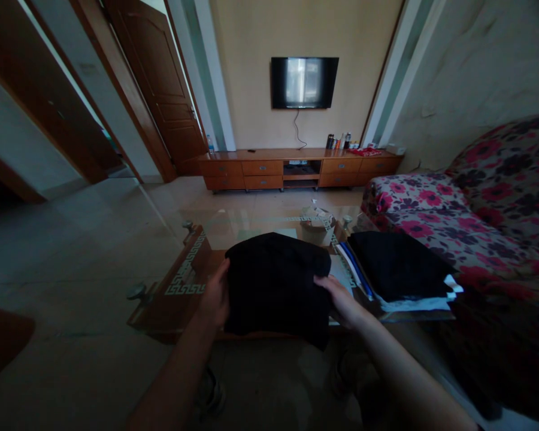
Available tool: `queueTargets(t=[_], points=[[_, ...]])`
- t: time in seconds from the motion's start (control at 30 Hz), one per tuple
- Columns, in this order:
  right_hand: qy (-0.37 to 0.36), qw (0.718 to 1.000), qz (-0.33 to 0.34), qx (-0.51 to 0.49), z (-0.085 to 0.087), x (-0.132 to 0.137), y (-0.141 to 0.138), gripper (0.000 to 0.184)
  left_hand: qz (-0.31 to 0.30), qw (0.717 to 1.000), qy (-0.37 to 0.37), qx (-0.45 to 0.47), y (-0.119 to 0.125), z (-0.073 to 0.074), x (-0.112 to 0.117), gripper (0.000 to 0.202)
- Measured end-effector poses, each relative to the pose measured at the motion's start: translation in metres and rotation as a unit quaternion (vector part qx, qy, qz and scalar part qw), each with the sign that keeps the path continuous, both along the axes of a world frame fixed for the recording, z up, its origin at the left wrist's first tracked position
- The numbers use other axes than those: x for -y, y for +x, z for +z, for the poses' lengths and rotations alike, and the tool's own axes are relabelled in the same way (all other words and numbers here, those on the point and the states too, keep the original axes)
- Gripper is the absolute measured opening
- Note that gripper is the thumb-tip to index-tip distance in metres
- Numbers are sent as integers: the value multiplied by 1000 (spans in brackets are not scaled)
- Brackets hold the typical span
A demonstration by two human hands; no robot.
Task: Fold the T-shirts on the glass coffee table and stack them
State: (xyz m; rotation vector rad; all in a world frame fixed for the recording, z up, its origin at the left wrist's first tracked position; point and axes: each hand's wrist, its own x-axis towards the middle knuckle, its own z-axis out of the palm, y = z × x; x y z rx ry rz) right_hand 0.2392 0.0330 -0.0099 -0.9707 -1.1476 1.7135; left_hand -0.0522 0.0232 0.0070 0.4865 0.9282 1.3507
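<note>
A black cloth (276,287), which looks like a folded garment, is held up in front of me over the near part of the glass coffee table (193,272). My left hand (216,293) is closed on its left edge, with the fingers mostly hidden behind the fabric. On the right edge my right hand (338,297) grips it, thumb on the near face. One lower corner hangs down past the table's front edge. To the right of my right hand lies a stack of folded cloths (399,269), black on top, with white and blue layers beneath.
A flower-patterned sofa (422,194) stands close on the right. Beyond the table are a low wooden TV cabinet (263,170) with bottles (341,141) on it and a wall-mounted television (303,82). A wooden door (161,90) is at the far left.
</note>
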Motion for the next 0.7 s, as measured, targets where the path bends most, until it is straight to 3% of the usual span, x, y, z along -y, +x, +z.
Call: queueTargets(t=[0.1, 0.2, 0.3, 0.37, 0.4, 0.43, 0.5, 0.57, 0.63, 0.7], points=[[-101, 989, -20, -110, 10, 0, 4, 37, -41, 996, 74, -19, 2, -3, 4, 47], [-133, 972, -40, -191, 15, -3, 9, 33, -63, 985, 118, -110, 13, -13, 5, 59], [-156, 954, -59, -250, 20, -6, 13, 30, 55, 953, 154, -256, 24, -28, 4, 69], [-168, 945, -64, -275, 24, -6, 13, 32, 166, 894, 190, -369, 29, -32, 6, 60], [-171, 942, -62, -281, 26, -6, 12, 34, 191, 859, 215, -423, 30, -31, 9, 49], [-170, 942, -59, -282, 28, -5, 10, 36, 182, 828, 246, -470, 32, -28, 13, 35], [-161, 948, -48, -270, 29, -1, 4, 39, 79, 783, 307, -536, 37, -20, 24, 19], [-139, 961, -35, -235, 27, 5, -4, 40, -47, 769, 326, -549, 44, -14, 37, 42], [-99, 980, -16, -174, 20, 14, -14, 38, -123, 798, 294, -511, 52, -15, 47, 94], [-29, 995, 30, -94, 13, 24, -23, 37, -145, 865, 242, -416, 58, -25, 53, 121]])
